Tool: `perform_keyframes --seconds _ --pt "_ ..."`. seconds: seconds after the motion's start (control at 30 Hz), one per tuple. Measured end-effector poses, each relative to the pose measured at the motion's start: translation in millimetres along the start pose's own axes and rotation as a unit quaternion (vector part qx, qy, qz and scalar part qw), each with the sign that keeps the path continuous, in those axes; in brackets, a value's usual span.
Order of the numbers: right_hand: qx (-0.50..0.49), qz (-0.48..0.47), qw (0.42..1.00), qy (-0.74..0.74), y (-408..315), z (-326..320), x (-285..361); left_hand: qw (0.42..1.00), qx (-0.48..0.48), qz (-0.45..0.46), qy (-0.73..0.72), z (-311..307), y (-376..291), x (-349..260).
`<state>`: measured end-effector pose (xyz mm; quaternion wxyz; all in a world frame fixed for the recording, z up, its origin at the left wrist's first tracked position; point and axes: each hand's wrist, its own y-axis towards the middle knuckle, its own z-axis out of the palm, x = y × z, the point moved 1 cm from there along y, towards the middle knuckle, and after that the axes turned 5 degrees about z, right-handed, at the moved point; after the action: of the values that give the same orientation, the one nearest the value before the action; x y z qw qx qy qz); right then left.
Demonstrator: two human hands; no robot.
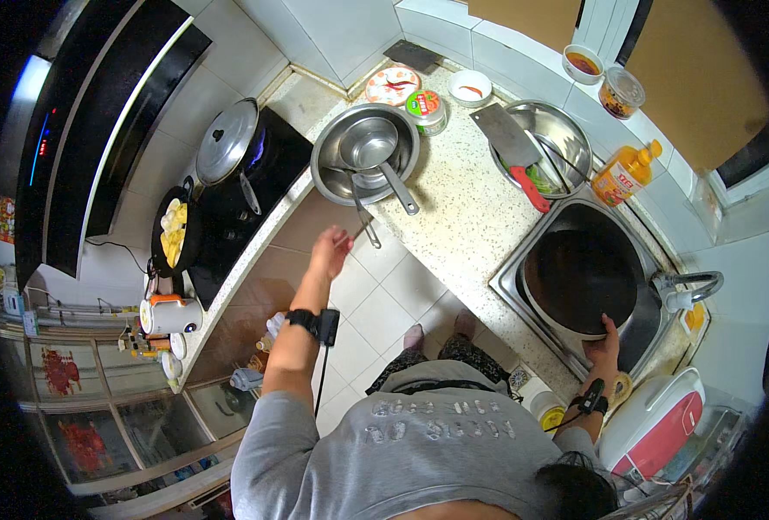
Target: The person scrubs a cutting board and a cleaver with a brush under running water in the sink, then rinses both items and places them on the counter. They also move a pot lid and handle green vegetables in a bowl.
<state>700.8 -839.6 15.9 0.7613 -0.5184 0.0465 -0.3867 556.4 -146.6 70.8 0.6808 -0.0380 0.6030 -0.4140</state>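
My right hand (604,344) grips the near rim of a large round pan (582,283) with a dark inside, its thumb over the edge. The pan sits in the stainless steel sink (651,338), below the faucet (690,289). My left hand (332,250) is in the air off the counter's edge, fingers loosely bent and seemingly holding nothing. Closest to it is a metal utensil's handle (365,218), sticking out over the edge from a steel basin (326,153). A small steel saucepan (368,140) rests in that basin, its handle towards me.
A cleaver (504,133) with a red handle lies across a steel bowl (573,120) holding greens. An orange detergent bottle (625,172) stands behind the sink. On the stove, a lidded pan (225,146) sits over a blue flame, beside a black wok (189,227) with yellow and whitish food.
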Motion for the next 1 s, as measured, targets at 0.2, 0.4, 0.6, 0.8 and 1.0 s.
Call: perform_keyframes --seconds 0.2,0.4,0.6,0.8,1.0 --pt "-0.039 -0.097 0.994 -0.008 -7 28 -8 1.0 -0.014 -0.016 0.003 42 54 -21" --pt "-0.087 -0.155 0.984 -0.014 -48 53 -15 0.999 0.009 0.003 0.032 54 87 -8" --pt "-0.157 -0.201 0.967 -0.025 -130 55 -47 0.998 -0.014 -0.007 0.053 43 57 13" --pt "-0.09 -0.265 0.958 0.061 -196 58 -98 0.995 0.029 -0.032 0.085 40 -3 41" --pt "-0.12 -0.326 0.937 0.028 -280 65 -152 0.977 0.135 -0.004 0.162 45 -27 69"
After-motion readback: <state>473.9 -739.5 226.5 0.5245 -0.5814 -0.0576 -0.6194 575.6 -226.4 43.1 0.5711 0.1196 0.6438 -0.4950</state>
